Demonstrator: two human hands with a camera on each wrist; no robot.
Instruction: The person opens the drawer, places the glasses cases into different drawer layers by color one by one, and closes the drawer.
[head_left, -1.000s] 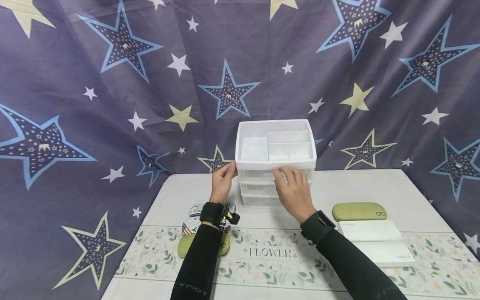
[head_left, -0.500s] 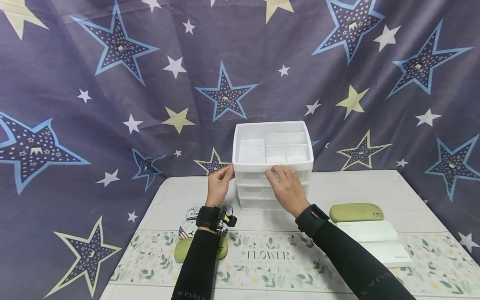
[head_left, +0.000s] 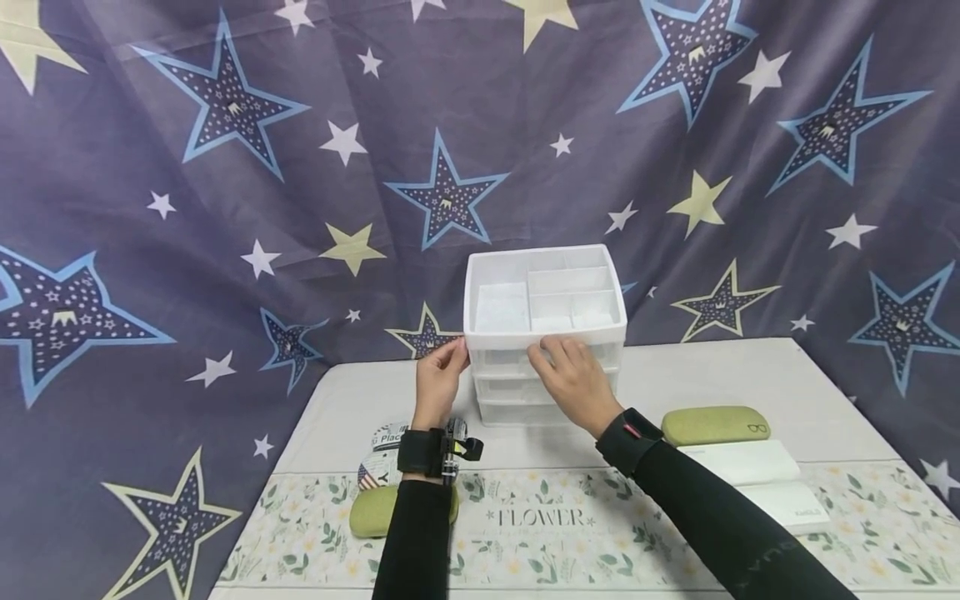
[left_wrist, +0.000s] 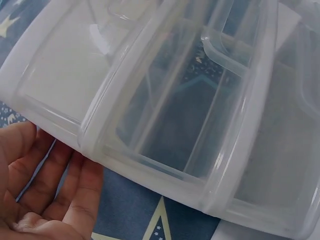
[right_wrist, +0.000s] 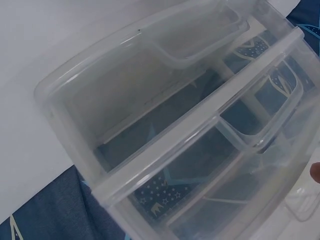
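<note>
A white plastic drawer organizer point(head_left: 543, 333) with clear drawers and a divided top tray stands at the back of the table. My left hand point(head_left: 438, 375) touches its left side just under the tray rim. In the left wrist view the fingers point(left_wrist: 82, 195) of that hand lie fairly straight along the side wall. My right hand point(head_left: 573, 375) is at the front of the top drawer point(right_wrist: 305, 195), fingers bent against it just below the rim; its fingertips are mostly hidden. The lower drawers point(right_wrist: 150, 95) show through as see-through, with cut-out handles.
A green glasses case point(head_left: 716, 425) and white boxes point(head_left: 783, 500) lie at right, partly behind the right sleeve. Another green case point(head_left: 371, 510) and a printed item with lettering and a flag point(head_left: 378, 467) lie under the left wrist. A starry curtain point(head_left: 262, 333) hangs behind.
The view shifts slightly. Both hands stay at the organizer, the right a little further left along its front edge; the drawers look unchanged.
</note>
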